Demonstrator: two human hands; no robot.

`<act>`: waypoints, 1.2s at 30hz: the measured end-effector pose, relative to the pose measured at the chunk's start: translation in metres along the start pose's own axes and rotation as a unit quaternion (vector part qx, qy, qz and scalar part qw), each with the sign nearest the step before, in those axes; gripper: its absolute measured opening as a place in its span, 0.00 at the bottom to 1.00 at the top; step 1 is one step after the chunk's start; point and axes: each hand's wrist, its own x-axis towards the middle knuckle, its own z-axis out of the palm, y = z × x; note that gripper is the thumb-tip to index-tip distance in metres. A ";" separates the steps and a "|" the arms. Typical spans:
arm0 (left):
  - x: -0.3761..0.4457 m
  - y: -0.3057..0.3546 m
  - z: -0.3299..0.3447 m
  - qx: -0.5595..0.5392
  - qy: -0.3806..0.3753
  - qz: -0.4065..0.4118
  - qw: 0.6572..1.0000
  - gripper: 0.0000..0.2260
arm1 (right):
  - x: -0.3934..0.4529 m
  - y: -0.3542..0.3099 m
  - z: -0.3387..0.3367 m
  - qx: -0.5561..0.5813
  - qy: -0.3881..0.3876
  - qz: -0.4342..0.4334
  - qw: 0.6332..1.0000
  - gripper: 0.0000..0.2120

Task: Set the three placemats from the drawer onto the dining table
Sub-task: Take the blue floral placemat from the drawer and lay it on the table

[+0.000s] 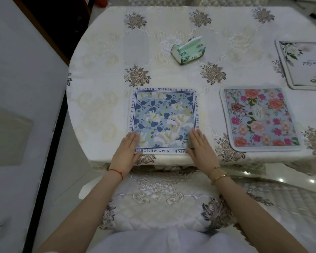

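Blue-and-white floral placemat (164,121) w/ a printed text border lies flat on the dining table (106,99), at the near edge — both hands on its near corners. Left hand (127,152) palm down on the near-left corner, fingers straight and close together, flat on the mat. Right hand (201,149) same on the near-right corner, fingers together, pressed flat. Pink rose placemat (261,118) sits to the right, apart from the blue one. White leafy placemat (305,64) lies further right and back, partly cut off by the frame. Green tissue pack (188,51) near table centre. Embroidered chair back (157,201) btw the forearms.
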 end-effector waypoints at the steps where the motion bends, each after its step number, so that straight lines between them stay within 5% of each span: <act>1: 0.003 0.006 0.002 -0.007 -0.005 0.011 1.000 0.30 | 0.007 -0.009 0.001 0.003 -0.009 -0.022 1.000 0.32; 6: 0.021 0.033 0.014 -0.003 -0.019 0.003 1.000 0.30 | 0.032 -0.035 0.015 0.021 -0.035 -0.041 0.998 0.32; 17: 0.012 -0.002 0.000 0.009 0.001 -0.022 1.000 0.31 | -0.001 0.033 -0.009 -0.015 -0.013 0.009 1.000 0.30; 22: 0.055 -0.003 -0.021 0.000 0.019 0.006 1.000 0.27 | 0.054 0.002 -0.022 0.018 0.021 -0.014 1.000 0.30; 28: 0.122 0.011 -0.024 -0.001 -0.028 0.022 0.999 0.28 | 0.135 -0.035 -0.017 0.004 -0.025 -0.046 0.999 0.31; 36: 0.107 -0.020 -0.015 0.044 -0.014 0.032 0.998 0.31 | 0.112 0.016 -0.018 0.007 -0.004 -0.038 0.999 0.31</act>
